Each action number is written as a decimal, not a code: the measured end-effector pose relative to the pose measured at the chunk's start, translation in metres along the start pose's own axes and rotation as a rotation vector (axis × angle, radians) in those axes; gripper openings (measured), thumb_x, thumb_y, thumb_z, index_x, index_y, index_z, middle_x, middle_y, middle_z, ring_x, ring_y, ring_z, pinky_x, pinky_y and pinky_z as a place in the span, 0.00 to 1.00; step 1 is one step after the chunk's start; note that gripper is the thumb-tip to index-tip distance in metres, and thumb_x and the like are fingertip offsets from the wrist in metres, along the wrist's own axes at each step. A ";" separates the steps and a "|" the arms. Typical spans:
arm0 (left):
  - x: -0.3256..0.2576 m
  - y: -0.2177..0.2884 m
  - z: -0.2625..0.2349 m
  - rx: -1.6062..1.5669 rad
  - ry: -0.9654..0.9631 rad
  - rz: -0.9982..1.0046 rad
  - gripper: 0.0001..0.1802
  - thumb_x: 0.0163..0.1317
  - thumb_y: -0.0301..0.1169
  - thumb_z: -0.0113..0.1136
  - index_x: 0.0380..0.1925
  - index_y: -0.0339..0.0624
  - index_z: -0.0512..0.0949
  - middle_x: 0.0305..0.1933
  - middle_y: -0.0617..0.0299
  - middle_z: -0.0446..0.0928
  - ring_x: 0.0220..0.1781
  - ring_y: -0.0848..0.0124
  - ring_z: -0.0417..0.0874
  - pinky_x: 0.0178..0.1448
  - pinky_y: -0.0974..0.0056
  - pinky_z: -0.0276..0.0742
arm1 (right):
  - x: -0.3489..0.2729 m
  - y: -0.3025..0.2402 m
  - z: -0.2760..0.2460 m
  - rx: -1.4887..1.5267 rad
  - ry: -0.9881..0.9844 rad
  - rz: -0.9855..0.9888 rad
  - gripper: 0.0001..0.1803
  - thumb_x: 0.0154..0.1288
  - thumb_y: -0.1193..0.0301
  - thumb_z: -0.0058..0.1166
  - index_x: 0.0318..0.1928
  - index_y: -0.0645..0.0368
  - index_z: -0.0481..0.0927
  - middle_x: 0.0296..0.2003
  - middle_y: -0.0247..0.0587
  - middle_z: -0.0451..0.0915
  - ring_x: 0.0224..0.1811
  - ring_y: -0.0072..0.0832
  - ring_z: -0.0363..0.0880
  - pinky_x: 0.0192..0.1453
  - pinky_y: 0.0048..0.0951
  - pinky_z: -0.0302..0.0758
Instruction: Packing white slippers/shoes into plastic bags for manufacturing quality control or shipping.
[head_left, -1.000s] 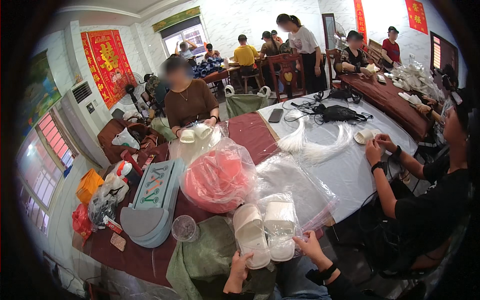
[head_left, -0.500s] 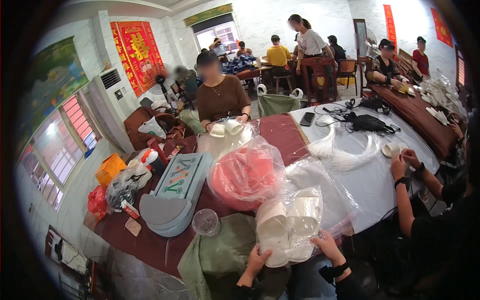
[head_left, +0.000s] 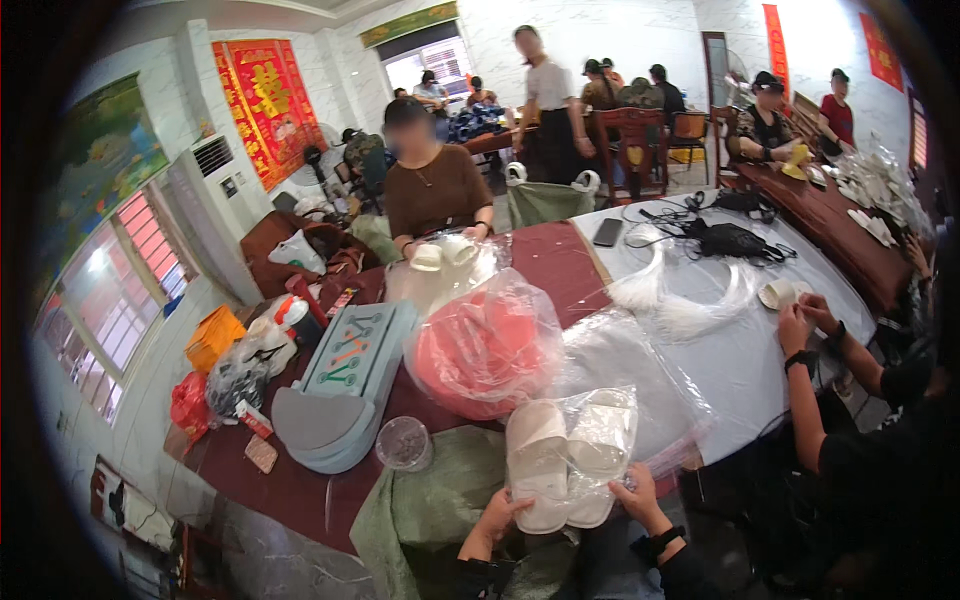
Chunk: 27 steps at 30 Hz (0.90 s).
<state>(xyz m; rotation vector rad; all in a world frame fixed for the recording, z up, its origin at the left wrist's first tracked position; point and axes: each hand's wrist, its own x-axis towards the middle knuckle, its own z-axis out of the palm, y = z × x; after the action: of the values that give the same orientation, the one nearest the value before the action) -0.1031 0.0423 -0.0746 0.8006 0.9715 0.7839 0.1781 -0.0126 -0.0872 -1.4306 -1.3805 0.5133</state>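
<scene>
A pair of white open-toed slippers (head_left: 538, 460) lies side by side in a clear plastic bag (head_left: 622, 408), held at the near edge of the table. My left hand (head_left: 497, 516) grips the bag and the slipper's near end at the lower left. At the lower right, my right hand (head_left: 641, 497) pinches the bag beside the other slipper, thumb on top. Fingers beneath the bag are hidden. Just beyond the slippers sits a large clear bag of pink-red material (head_left: 485, 350). Green woven cloth (head_left: 430, 490) hangs over the table edge by my left hand.
Left of me are a clear round tub (head_left: 404, 444), a grey-blue plastic case (head_left: 335, 400) and several bags. White fibre bundles (head_left: 690, 300), a phone (head_left: 608, 232) and black cords lie to the right. Across the table a person (head_left: 435, 190) handles white slippers; another person's hands (head_left: 805, 320) work at right.
My hands and the bagged slippers have shifted slightly left in view, the grip unchanged. In the background, a standing person in a white top has moved left.
</scene>
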 end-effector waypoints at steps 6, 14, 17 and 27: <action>-0.005 0.000 -0.003 -0.094 0.012 0.056 0.26 0.51 0.20 0.64 0.52 0.32 0.68 0.49 0.51 0.78 0.48 0.63 0.81 0.53 0.60 0.77 | 0.001 -0.007 0.004 -0.171 0.048 -0.170 0.16 0.52 0.60 0.62 0.32 0.61 0.80 0.36 0.49 0.78 0.41 0.46 0.74 0.48 0.40 0.70; -0.005 -0.006 -0.005 -0.194 -0.012 0.090 0.25 0.53 0.19 0.58 0.54 0.31 0.67 0.50 0.51 0.77 0.49 0.61 0.80 0.56 0.57 0.77 | 0.001 -0.014 0.000 -0.176 0.013 -0.143 0.17 0.53 0.60 0.62 0.33 0.62 0.81 0.37 0.47 0.79 0.43 0.44 0.75 0.49 0.39 0.71; -0.003 -0.009 -0.009 -0.185 0.000 0.067 0.26 0.54 0.19 0.57 0.55 0.31 0.67 0.51 0.51 0.77 0.51 0.60 0.80 0.57 0.57 0.76 | -0.001 -0.012 0.001 -0.184 0.010 -0.146 0.16 0.52 0.62 0.63 0.34 0.62 0.81 0.38 0.48 0.79 0.44 0.45 0.74 0.49 0.39 0.71; -0.005 -0.008 -0.009 -0.178 0.014 0.067 0.27 0.54 0.21 0.58 0.56 0.32 0.66 0.51 0.50 0.76 0.51 0.60 0.80 0.57 0.57 0.75 | 0.002 -0.014 0.000 -0.149 -0.015 -0.121 0.15 0.53 0.63 0.62 0.34 0.62 0.81 0.39 0.48 0.79 0.44 0.45 0.74 0.50 0.39 0.70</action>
<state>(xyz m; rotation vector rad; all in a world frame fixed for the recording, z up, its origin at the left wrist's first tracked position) -0.1117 0.0367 -0.0824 0.6766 0.8770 0.9212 0.1724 -0.0133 -0.0745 -1.4531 -1.5329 0.3502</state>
